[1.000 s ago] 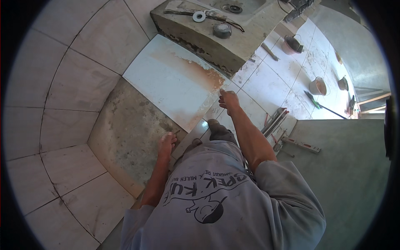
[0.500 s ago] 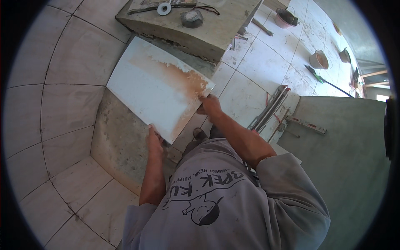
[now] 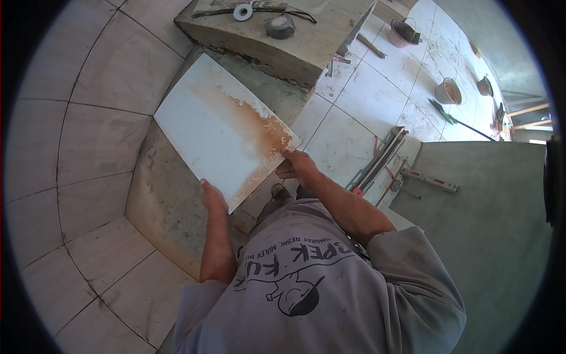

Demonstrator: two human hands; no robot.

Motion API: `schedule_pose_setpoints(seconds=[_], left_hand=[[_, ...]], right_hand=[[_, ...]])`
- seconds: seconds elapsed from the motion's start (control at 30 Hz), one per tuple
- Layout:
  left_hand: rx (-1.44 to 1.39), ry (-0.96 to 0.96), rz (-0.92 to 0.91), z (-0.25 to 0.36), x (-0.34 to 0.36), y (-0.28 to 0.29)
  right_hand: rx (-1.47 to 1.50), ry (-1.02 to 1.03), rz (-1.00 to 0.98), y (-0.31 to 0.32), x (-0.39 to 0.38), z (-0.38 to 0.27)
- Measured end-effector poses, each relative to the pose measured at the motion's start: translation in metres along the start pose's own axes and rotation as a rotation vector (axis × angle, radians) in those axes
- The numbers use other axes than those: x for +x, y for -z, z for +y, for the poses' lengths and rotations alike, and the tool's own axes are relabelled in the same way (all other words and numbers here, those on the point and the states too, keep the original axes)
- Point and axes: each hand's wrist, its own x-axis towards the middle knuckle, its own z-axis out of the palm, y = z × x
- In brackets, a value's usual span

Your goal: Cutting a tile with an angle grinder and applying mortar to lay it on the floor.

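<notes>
A large white floor tile [image 3: 219, 127], stained brown-orange along one side, is held tilted above a bare patch of grey mortar bed [image 3: 168, 200] in the tiled floor. My left hand [image 3: 213, 197] grips the tile's near corner edge. My right hand [image 3: 296, 165] grips its right corner. Both forearms reach forward from my grey printed shirt at the bottom of the view.
Laid pale tiles [image 3: 100, 76] surround the gap on the left and front. A concrete block [image 3: 277, 38] with a tape roll [image 3: 242, 10] and tools lies beyond. Buckets [image 3: 448, 91], a tile cutter [image 3: 377, 162] and a spirit level [image 3: 430, 180] sit on the right, beside a grey wall [image 3: 489, 224].
The tile lay lower over the mortar patch a second ago. Both hands have lifted it and tilted it up toward me, and the view has shifted.
</notes>
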Motion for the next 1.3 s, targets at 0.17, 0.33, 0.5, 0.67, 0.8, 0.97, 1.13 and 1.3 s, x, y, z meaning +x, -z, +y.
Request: schedule_pose_setpoints(seconds=[0.17,0.33,0.5,0.67,0.8,0.97,1.13,1.3], left_hand=[[0.001,-0.115,0.032,-0.002,-0.006,0.011],[0.109,-0.15,0.078,-0.011,-0.027,0.028],[0.027,-0.168,0.042,-0.049,-0.023,0.067],[-0.119,-0.156,0.067,-0.067,-0.036,0.113],[-0.082,0.004,0.135,-0.085,-0.035,0.151],[-0.115,0.039,0.319,-0.099,-0.032,0.176],[-0.105,-0.005,0.389,-0.095,-0.03,0.194],[-0.039,-0.027,0.523,-0.109,-0.015,0.204]], right_hand=[[-0.015,0.15,0.1,0.008,0.006,-0.015],[-0.553,0.306,0.158,0.015,0.016,-0.023],[-0.779,0.268,0.139,-0.001,-0.01,-0.001],[-0.854,0.255,0.007,-0.006,-0.009,0.037],[-0.973,0.306,-0.099,-0.023,-0.01,0.058],[-1.179,0.318,-0.19,-0.054,0.001,0.069],[-1.258,0.163,-0.231,-0.082,-0.003,0.086],[-1.222,0.083,-0.175,-0.094,-0.004,0.095]])
